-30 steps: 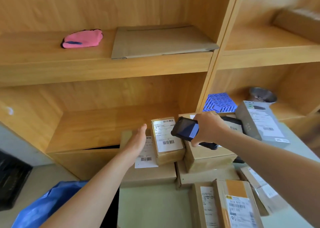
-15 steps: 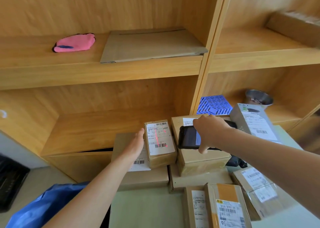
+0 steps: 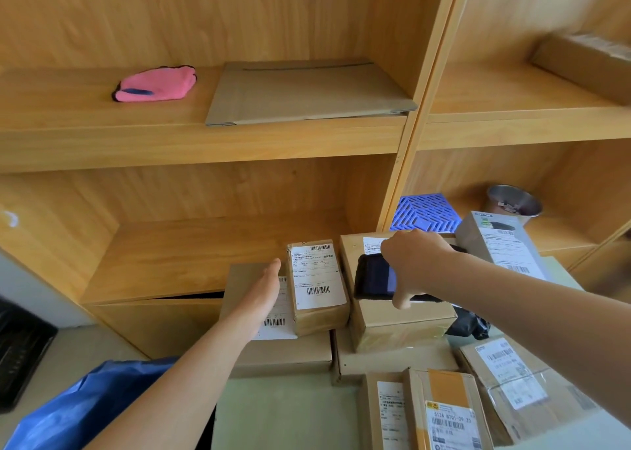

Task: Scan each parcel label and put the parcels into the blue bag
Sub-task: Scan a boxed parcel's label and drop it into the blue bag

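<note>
A small brown parcel [image 3: 317, 287] with a white barcode label stands tilted on a flat box [image 3: 283, 355], label facing me. My left hand [image 3: 264, 290] lies against its left side and props it up; the fingers are hidden behind it. My right hand [image 3: 413, 261] grips a black handheld scanner [image 3: 374, 275] just right of that parcel, over a larger brown box [image 3: 392, 326]. The blue bag [image 3: 85, 405] lies at the lower left, beside my left forearm.
Several more labelled parcels [image 3: 444, 412] crowd the table at lower right, with a grey box [image 3: 498, 241] behind my right arm. The wooden shelf holds a pink cloth [image 3: 155, 84], a flat cardboard sheet [image 3: 304, 92], a blue grid piece [image 3: 425, 212] and a metal cup [image 3: 514, 203].
The red scan line seen on the small parcel's label half a second ago is gone. The scanner has tilted down and drawn slightly right. My left hand stays on the parcel.
</note>
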